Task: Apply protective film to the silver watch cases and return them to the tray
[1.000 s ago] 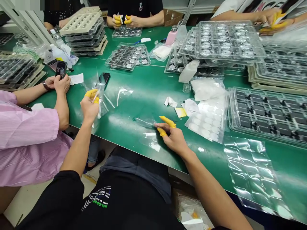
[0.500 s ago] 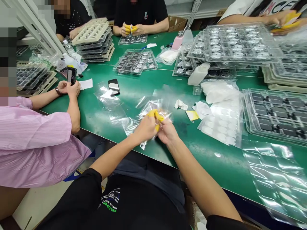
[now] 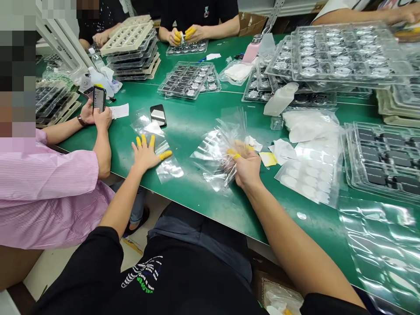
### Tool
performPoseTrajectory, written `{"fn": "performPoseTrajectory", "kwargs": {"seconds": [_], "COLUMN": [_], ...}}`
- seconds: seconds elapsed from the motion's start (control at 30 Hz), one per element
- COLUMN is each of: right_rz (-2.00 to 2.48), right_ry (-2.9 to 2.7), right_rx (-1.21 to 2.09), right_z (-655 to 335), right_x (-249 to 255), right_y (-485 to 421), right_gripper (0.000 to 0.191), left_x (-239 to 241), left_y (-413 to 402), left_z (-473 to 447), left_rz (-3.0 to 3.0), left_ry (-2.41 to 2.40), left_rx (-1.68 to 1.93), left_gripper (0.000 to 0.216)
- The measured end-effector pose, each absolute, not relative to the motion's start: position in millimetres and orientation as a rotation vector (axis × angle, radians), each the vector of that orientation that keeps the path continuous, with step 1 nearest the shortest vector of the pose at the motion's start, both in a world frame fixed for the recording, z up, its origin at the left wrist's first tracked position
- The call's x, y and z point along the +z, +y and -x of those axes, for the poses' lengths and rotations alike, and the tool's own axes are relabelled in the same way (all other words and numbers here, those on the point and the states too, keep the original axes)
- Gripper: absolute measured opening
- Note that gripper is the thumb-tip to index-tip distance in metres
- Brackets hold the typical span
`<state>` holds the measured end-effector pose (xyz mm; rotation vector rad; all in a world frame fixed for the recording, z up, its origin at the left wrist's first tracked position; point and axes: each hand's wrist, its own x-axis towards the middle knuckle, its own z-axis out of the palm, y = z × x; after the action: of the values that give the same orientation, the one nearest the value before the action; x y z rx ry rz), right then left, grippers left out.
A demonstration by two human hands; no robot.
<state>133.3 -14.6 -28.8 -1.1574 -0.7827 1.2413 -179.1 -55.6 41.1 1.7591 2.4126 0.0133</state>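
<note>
My left hand [image 3: 147,153], with yellow finger cots, lies flat and spread on the green table [image 3: 197,118], its fingers resting on the edge of a clear plastic bag [image 3: 166,164]. My right hand [image 3: 246,168] is closed around a bunch of clear plastic bags [image 3: 219,146], held just above the table in front of me. A black phone [image 3: 158,115] lies beyond my left hand on another clear bag [image 3: 144,124].
A person in a pink shirt [image 3: 39,192] sits at my left holding a phone [image 3: 99,98]. Stacked trays [image 3: 341,54] of small parts fill the right and far side. A white pad sheet [image 3: 305,175], paper scraps [image 3: 282,148] and a squeeze bottle [image 3: 280,99] lie right of my hand.
My hands have parted: the left moved left and spread flat on a bag, the right kept the bundle of bags and shifted slightly right.
</note>
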Motion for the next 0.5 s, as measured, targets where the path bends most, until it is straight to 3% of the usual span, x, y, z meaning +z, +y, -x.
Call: {"fn": "performPoseTrajectory", "kwargs": {"seconds": [0.2, 0.37, 0.5], "right_rz": [1.148, 1.149, 1.145], "right_ry": [-0.767, -0.678, -0.651], "right_rx": [1.244, 1.218, 1.147], "right_z": [-127, -145, -168], "right_x": [-22, -20, -19], "right_y": [-30, -28, -32], "right_gripper": [0.056, 0.063, 0.063], "left_x": [11, 14, 23], "left_y": [-128, -94, -50], "left_z": [124, 101, 108], "left_rz": [-2.061, -2.128, -1.992], "left_ry": [2.183, 2.113, 2.204], "left_rx": [-0.010, 0.184, 0.212], "left_gripper": [0.101, 0.108, 0.075]}}
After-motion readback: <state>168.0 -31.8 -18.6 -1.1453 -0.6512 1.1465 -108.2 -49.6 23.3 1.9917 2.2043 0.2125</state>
